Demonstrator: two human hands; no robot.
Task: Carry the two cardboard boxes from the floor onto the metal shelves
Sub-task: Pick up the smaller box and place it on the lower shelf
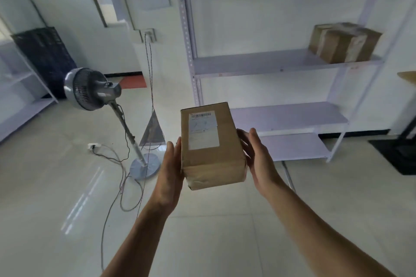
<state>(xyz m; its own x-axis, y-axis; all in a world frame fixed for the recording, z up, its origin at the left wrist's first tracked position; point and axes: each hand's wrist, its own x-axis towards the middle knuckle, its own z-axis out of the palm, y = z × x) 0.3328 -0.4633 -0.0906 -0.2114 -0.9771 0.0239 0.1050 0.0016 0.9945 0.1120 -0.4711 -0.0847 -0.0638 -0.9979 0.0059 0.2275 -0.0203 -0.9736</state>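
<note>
A small cardboard box (211, 159) with a white shipping label on top is held in the air in front of me. My left hand (170, 171) presses its left side and my right hand (258, 157) presses its right side. The white metal shelves (258, 63) stand ahead against the wall, a little to the right. A second cardboard box (344, 41) sits at the right end of the middle shelf. The shelf boards below it carry nothing.
A standing fan (94, 90) is on the floor to the left, its cables trailing across the tiles toward me. A dark crate (45, 56) and another white rack (24, 101) stand at far left. A black mat (396, 153) lies at right.
</note>
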